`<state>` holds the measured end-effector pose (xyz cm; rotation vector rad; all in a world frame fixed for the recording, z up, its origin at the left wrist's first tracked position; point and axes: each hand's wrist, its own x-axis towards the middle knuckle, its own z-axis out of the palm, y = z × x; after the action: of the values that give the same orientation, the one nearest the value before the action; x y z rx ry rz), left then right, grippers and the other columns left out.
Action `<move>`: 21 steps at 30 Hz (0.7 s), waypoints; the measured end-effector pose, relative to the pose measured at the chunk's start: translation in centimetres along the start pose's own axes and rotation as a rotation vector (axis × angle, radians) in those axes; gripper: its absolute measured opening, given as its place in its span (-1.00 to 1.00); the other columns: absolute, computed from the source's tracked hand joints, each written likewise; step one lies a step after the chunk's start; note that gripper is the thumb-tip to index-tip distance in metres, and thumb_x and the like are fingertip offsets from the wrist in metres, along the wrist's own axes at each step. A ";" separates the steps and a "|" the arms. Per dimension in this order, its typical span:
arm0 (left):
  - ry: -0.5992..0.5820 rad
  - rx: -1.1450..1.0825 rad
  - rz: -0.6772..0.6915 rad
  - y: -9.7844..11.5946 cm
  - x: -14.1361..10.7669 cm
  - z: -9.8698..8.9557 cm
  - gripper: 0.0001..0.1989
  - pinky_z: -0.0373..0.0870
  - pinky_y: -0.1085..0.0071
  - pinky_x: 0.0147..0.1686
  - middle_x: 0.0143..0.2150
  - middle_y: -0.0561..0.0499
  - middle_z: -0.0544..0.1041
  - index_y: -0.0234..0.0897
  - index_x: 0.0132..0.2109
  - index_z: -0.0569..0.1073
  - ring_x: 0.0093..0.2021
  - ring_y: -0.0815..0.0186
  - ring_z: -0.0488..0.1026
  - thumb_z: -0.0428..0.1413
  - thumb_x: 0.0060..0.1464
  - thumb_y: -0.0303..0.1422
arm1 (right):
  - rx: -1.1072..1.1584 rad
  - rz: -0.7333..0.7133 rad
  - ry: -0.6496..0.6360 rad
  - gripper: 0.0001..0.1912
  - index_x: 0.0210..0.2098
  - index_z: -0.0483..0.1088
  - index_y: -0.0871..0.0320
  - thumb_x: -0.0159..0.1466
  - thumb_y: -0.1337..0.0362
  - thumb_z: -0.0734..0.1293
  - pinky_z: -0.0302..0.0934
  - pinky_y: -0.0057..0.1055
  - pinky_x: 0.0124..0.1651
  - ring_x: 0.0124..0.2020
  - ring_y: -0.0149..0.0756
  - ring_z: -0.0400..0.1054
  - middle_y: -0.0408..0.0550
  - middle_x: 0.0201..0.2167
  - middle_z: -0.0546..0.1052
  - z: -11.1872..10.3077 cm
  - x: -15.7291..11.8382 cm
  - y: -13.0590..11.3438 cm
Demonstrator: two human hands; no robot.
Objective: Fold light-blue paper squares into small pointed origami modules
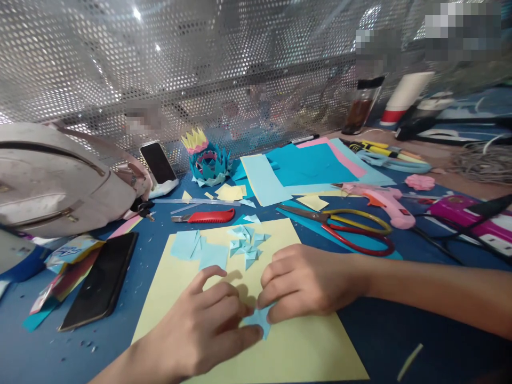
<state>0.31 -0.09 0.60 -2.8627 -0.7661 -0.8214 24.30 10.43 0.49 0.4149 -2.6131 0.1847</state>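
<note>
I find the small light-blue folded paper piece (262, 318) over the near half of a pale-yellow paper sheet (304, 354), the left hand's (200, 322) fingers pinching its left side and the right hand's (310, 280) fingers grasping its upper right. Beyond, on that sheet, I note clustered light-blue folded pieces (244, 245). Farther along the blue table (148, 261) lies a red-handled utility knife (212, 216); behind it stands a blue, pink and yellow paper flower (202, 166).

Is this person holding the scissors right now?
No, the scissors lie beyond the right hand, which holds blue paper together with the left hand.
</note>
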 end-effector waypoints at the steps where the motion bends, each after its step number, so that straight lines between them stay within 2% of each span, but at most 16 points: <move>1: 0.000 0.002 0.001 0.0 0.0 0.0 -0.78 0.14 0.23 0.17 -0.33 0.11 0.56 -0.20 -0.11 0.56 -0.23 0.39 0.48 0.01 0.44 -0.41 | 0.004 0.001 0.003 -0.64 -0.17 0.55 0.19 0.52 0.35 0.13 0.26 -0.31 -0.19 -0.09 -0.32 0.44 -0.12 -0.08 0.64 0.0 0.0 0.0; 12: -0.030 -0.044 -0.027 -0.3 -0.6 0.1 -0.83 0.06 0.21 0.25 -0.30 0.14 0.56 -0.15 -0.07 0.55 -0.22 0.41 0.48 0.04 0.43 -0.39 | -0.026 -0.006 -0.006 -0.81 -0.08 0.53 0.23 0.44 0.39 0.27 0.24 -0.31 -0.23 -0.10 -0.32 0.46 -0.08 -0.08 0.64 0.1 -0.1 -0.2; 16: -0.048 -0.046 -0.020 -0.3 -0.6 -0.1 -0.82 0.02 0.19 0.29 -0.26 0.14 0.56 -0.12 -0.05 0.55 -0.21 0.42 0.47 0.04 0.44 -0.39 | -0.004 0.006 -0.039 -0.79 -0.06 0.52 0.24 0.43 0.37 0.25 0.24 -0.31 -0.24 -0.11 -0.31 0.45 -0.06 -0.09 0.64 0.1 0.0 -0.2; 21: -0.066 -0.013 -0.001 -0.2 -0.6 -0.3 -0.83 0.10 0.14 0.27 -0.31 0.14 0.54 -0.14 -0.06 0.56 -0.23 0.41 0.47 0.07 0.42 -0.40 | 0.053 0.037 -0.039 -0.76 -0.04 0.52 0.24 0.44 0.29 0.25 0.27 -0.30 -0.20 -0.11 -0.28 0.44 -0.06 -0.09 0.64 0.2 0.0 -0.2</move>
<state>-0.35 -0.21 0.56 -2.9147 -0.7726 -0.7377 24.23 10.18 0.32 0.3923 -2.6600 0.2617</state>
